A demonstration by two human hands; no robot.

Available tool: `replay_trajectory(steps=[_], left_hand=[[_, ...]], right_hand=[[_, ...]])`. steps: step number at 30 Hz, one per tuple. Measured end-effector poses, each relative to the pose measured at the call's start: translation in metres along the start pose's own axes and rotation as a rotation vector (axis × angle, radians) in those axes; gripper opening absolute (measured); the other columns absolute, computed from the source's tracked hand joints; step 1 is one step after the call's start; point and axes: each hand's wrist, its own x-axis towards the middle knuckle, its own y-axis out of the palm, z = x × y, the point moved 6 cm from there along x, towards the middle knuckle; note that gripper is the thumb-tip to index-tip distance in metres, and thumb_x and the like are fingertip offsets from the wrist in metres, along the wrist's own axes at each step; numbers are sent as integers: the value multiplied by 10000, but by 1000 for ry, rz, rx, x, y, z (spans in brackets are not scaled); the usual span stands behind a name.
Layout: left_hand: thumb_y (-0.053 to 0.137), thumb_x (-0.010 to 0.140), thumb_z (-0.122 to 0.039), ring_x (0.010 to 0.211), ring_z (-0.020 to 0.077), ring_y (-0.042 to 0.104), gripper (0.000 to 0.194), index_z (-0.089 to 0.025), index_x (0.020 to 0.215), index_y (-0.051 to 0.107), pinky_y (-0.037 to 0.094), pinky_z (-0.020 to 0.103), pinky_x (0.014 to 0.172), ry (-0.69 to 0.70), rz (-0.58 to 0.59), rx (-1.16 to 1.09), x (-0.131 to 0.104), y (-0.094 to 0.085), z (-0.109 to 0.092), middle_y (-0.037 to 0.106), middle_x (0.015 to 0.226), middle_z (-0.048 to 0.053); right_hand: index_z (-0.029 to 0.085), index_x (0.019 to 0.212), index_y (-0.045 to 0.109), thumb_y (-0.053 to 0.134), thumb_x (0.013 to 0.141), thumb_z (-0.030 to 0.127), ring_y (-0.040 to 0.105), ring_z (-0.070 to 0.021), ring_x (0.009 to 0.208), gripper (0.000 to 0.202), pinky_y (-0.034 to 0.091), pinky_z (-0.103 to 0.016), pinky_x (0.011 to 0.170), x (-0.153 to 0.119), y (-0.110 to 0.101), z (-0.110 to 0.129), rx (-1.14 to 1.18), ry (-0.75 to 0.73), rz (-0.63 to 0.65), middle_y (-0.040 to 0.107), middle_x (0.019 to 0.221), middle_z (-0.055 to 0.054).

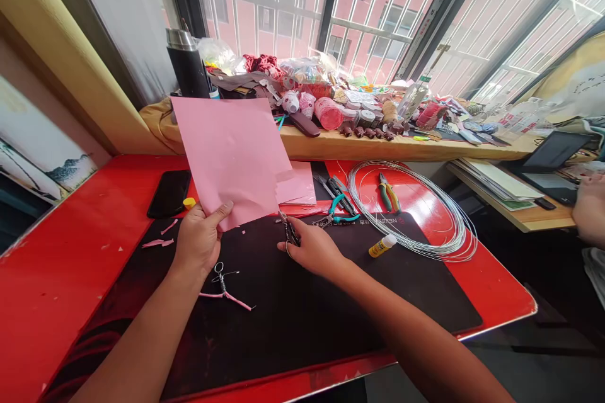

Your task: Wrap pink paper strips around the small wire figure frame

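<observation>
My left hand (201, 236) pinches the lower edge of a pink paper sheet (231, 157), thumb in front, and holds it up off the table. The sheet's right edge looks cut unevenly. My right hand (305, 242) is closed around a pair of scissors (289, 230), whose blades point up at the sheet's lower right corner. Below my left hand, a small wire figure (222, 283) with pink-wrapped legs lies on the black mat (302, 327). Pink paper scraps (158, 242) lie to the left of that hand.
A phone (169, 194) and yellow cap (189, 203) lie left. More pink paper (297, 186), teal pliers (338, 211), a glue stick (382, 245), a wire coil (454, 245) and green-yellow pliers (388, 194) lie right. Craft items crowd the windowsill (331, 148). Another person's arm (590, 208) shows far right.
</observation>
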Motion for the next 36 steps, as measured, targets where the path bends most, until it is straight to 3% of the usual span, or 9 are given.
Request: replay_trajectory(steps=[4, 8, 12, 16, 20, 23, 28, 32, 36], left_hand=[[977, 542, -282, 917, 227, 751, 453, -171, 912, 742, 609, 359, 900, -20, 6, 8, 0, -1, 5, 783, 882, 23], [994, 528, -303, 970, 239, 754, 473, -177, 906, 740, 602, 366, 931, -40, 24, 3, -1, 0, 7, 790, 902, 25], [994, 538, -299, 1023, 260, 751, 474, -180, 922, 743, 602, 383, 944, -51, 36, -5, -2, 1, 6, 794, 922, 36], [1000, 529, -297, 991, 245, 750, 490, -183, 933, 746, 605, 365, 920, -51, 36, -17, -2, 1, 4, 794, 922, 32], [1007, 502, -308, 927, 234, 748, 510, -174, 920, 748, 609, 358, 889, -73, 33, -19, 0, -1, 6, 795, 918, 36], [1005, 507, -302, 895, 232, 748, 520, -170, 941, 751, 613, 364, 874, -86, 28, -2, 2, -4, 8, 795, 914, 37], [991, 551, -313, 876, 250, 758, 536, -159, 1003, 748, 619, 378, 842, -117, 77, 56, 6, -7, 12, 802, 922, 56], [994, 557, -317, 909, 260, 767, 551, -153, 1023, 751, 619, 374, 862, -135, 130, 107, 5, -6, 15, 808, 939, 72], [1000, 561, -328, 963, 276, 771, 558, -152, 1039, 773, 612, 393, 933, -136, 197, 174, 0, 0, 15, 814, 956, 86]], right_hand=[[187, 1509, 558, 692, 944, 483, 738, -343, 1024, 652, 450, -332, 718, 20, 9, 17, -153, -23, 37, 792, 1134, -138], [173, 1389, 616, 673, 959, 521, 761, -355, 984, 556, 482, -356, 719, 28, 14, 38, -322, -95, 86, 809, 1063, -144], [132, 1369, 619, 698, 948, 486, 759, -359, 1019, 557, 521, -378, 758, 30, 16, 56, -465, -159, 156, 788, 1161, -189], [103, 1369, 627, 721, 912, 413, 770, -357, 961, 560, 529, -370, 732, 30, 18, 60, -493, -184, 221, 808, 1056, -186], [111, 1538, 514, 699, 931, 430, 771, -347, 971, 710, 520, -356, 729, 27, 17, 53, -441, -199, 238, 808, 1085, -175], [146, 1541, 554, 692, 950, 425, 753, -324, 1005, 667, 497, -335, 742, 24, 16, 45, -307, -213, 202, 804, 1113, -154], [199, 1265, 756, 665, 982, 421, 662, -195, 768, 372, 441, -285, 678, 18, 14, 15, 214, -154, 3, 764, 894, -50], [174, 1140, 728, 665, 941, 528, 518, -132, 583, 411, 397, -255, 559, 15, 13, -15, 751, -82, -137, 610, 707, 22], [191, 1037, 646, 704, 874, 641, 424, -92, 474, 482, 281, -221, 441, 14, 10, -35, 1076, 19, -232, 509, 658, 67]])
